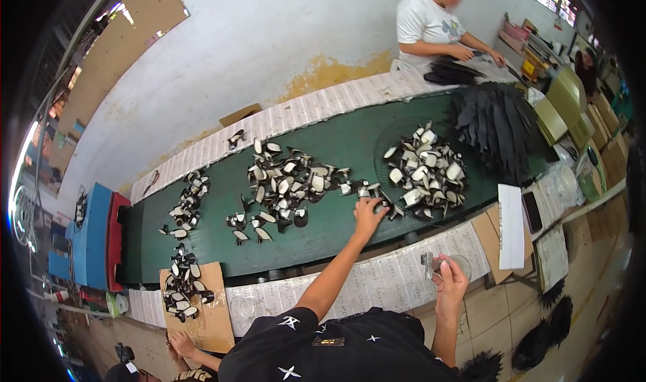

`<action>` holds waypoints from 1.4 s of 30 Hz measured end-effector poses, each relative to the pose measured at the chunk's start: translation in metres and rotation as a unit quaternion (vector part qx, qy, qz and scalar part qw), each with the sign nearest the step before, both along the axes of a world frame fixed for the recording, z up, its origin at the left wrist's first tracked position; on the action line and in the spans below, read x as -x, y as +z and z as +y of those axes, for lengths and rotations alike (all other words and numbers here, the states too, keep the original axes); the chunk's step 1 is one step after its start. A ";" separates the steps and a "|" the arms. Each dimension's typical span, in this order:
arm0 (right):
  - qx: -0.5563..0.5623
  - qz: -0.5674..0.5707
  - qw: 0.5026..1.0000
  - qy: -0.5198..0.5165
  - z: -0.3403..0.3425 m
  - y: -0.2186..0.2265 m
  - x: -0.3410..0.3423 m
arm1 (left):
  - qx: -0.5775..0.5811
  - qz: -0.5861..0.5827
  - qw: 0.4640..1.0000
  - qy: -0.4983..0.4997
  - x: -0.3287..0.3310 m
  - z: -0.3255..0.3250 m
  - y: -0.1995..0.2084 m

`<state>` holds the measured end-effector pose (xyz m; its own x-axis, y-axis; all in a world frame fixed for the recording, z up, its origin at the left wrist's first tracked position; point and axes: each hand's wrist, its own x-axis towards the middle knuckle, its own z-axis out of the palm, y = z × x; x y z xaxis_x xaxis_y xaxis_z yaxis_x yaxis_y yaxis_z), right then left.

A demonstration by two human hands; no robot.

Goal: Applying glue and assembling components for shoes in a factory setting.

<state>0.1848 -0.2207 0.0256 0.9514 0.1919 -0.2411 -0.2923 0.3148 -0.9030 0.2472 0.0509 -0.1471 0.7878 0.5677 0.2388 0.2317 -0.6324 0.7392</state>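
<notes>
Left hand (pixel 369 212) reaches onto the green desk (pixel 336 146), fingers curled over a black-and-white cut piece (pixel 381 207). Right hand (pixel 449 279) pinches a small clear item (pixel 431 264). Big pile (pixel 425 172) just right; scattered pieces (pixel 286 183) left look handled. Much remains.

Cut pieces (pixel 282 180) lie spread on the bench (pixel 336 231), with a round tray (pixel 424 170) of more pieces to their right. Behind the bench's right end sits another person (pixel 431 25), and a cardboard sheet (pixel 198 301) bearing pieces lies before its left end.
</notes>
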 end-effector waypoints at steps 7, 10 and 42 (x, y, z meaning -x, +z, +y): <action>0.014 0.003 0.999 0.033 0.019 -0.001 0.009 | 0.017 0.017 1.000 0.002 0.034 0.000 0.004; 0.019 0.001 0.998 0.056 0.025 -0.005 0.012 | -0.063 0.048 0.996 -0.043 0.043 -0.005 0.009; 0.049 -0.017 0.986 0.159 0.020 -0.027 0.053 | 0.036 -0.028 0.994 -0.099 0.241 -0.025 0.031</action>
